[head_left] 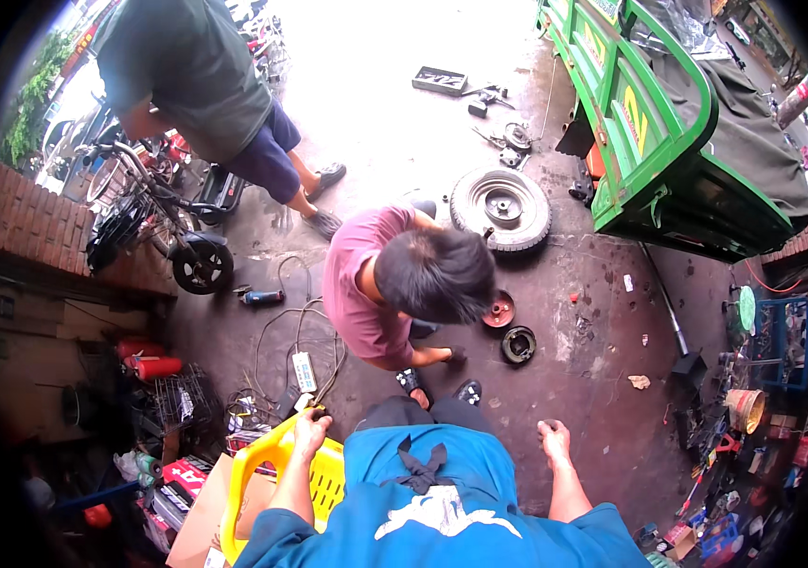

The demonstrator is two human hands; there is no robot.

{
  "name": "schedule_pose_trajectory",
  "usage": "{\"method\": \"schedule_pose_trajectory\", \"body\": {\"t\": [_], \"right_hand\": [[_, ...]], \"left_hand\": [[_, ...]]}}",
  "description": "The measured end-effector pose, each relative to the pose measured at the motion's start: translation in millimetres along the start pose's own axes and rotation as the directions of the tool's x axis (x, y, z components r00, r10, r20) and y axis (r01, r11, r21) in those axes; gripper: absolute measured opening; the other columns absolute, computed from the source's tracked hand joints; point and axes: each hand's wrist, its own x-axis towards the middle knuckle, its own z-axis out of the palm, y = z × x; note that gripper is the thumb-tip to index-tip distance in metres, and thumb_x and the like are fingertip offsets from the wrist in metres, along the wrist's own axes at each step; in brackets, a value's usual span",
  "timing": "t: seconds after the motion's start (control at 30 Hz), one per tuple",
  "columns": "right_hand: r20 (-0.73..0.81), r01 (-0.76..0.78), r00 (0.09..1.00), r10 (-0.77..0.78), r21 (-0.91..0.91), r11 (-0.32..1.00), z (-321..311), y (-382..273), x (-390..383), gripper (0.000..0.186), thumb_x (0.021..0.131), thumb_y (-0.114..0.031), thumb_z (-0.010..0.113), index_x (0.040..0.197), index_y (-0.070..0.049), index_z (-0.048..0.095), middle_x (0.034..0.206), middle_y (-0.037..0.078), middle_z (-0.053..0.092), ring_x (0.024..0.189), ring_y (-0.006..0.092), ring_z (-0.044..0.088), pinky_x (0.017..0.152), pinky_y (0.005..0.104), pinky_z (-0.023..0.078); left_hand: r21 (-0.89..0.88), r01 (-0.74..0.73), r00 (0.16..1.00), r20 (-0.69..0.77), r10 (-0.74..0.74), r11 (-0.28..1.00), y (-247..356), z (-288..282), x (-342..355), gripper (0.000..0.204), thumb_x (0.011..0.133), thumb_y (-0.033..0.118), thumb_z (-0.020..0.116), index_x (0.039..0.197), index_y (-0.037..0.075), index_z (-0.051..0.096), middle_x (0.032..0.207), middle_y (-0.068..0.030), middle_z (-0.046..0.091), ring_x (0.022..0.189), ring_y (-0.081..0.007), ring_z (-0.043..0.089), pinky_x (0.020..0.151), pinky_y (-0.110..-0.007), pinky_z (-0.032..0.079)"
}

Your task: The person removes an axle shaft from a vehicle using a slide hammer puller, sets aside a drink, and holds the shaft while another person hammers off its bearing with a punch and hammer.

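My left hand (310, 433) is closed at the upper edge of a yellow plastic chair (262, 450), its fingers curled over the rim. Out to the right, my right hand (553, 440) hangs over the floor with its fingers curled in; nothing shows in it. A person in a pink shirt (366, 284) crouches just ahead of me, head bent down. By that person's low hand lie a red round drum part (499, 309) and a black ring-shaped part (518, 346). Beyond them a wheel with its tyre (518, 213) lies flat.
A green cargo tricycle (650, 142) stands at far right. Another person in a dark shirt (186, 85) is beside a scooter (201, 263) at far left. A blue power tool (262, 297), a white power strip (304, 372) and cables lie left; tools and parts crowd the right edge.
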Motion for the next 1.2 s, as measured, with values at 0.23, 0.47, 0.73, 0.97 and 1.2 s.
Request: {"method": "schedule_pose_trajectory", "body": {"t": [0.23,0.47,0.73,0.97,1.2], "right_hand": [[-0.024,0.213,0.971,-0.236,-0.355,0.910,-4.6,26.6,-33.1,0.028,0.079,-0.018,0.064,0.098,0.003,0.062,0.086,0.012,0.066,0.078,0.0205,0.062,0.074,0.0319,0.048],[0.081,0.422,0.904,-0.419,-0.328,0.845,65.6,-39.6,-92.3,0.027,0.082,-0.017,0.062,0.100,0.003,0.060,0.087,0.014,0.066,0.082,0.0212,0.063,0.076,0.0331,0.049],[0.373,0.716,0.666,-0.646,-0.077,0.694,197.0,-174.8,-163.7,0.025,0.082,-0.014,0.064,0.104,-0.003,0.061,0.093,0.014,0.064,0.087,0.0289,0.064,0.075,0.0332,0.051],[0.243,0.677,0.714,-0.657,0.003,0.736,217.7,-170.3,-178.9,0.025,0.081,-0.009,0.065,0.104,-0.001,0.060,0.089,0.012,0.064,0.081,0.0226,0.065,0.073,0.0312,0.052],[0.192,0.590,0.786,-0.588,0.052,0.806,236.2,-164.4,-174.7,0.024,0.083,-0.008,0.064,0.105,-0.001,0.060,0.090,0.010,0.064,0.079,0.0181,0.065,0.073,0.0288,0.052]], "left_hand": [[0.190,-0.074,0.997,-0.014,0.078,0.979,32.0,-22.7,-9.6,0.041,0.074,0.029,0.063,0.106,0.004,0.063,0.096,-0.0158,0.067,0.092,-0.0282,0.064,0.083,-0.035,0.048],[0.248,-0.064,0.997,0.060,0.051,0.967,31.6,-58.3,26.4,0.048,0.075,0.033,0.064,0.114,0.007,0.061,0.100,-0.0167,0.066,0.097,-0.0284,0.062,0.085,-0.036,0.047],[0.109,-0.112,0.993,0.046,0.107,0.988,30.9,-124.3,76.3,0.034,0.076,0.019,0.065,0.105,0.000,0.063,0.091,-0.0181,0.068,0.088,-0.0274,0.065,0.078,-0.033,0.049],[0.201,-0.100,0.987,0.146,0.071,0.974,26.7,-132.2,96.1,0.045,0.075,0.028,0.064,0.112,0.003,0.061,0.097,-0.0191,0.067,0.094,-0.0286,0.064,0.083,-0.035,0.048],[0.274,-0.155,0.981,0.160,0.114,0.949,75.4,-161.2,111.7,0.046,0.075,0.025,0.066,0.114,0.002,0.060,0.102,-0.0198,0.065,0.096,-0.0274,0.063,0.084,-0.034,0.048]]}}
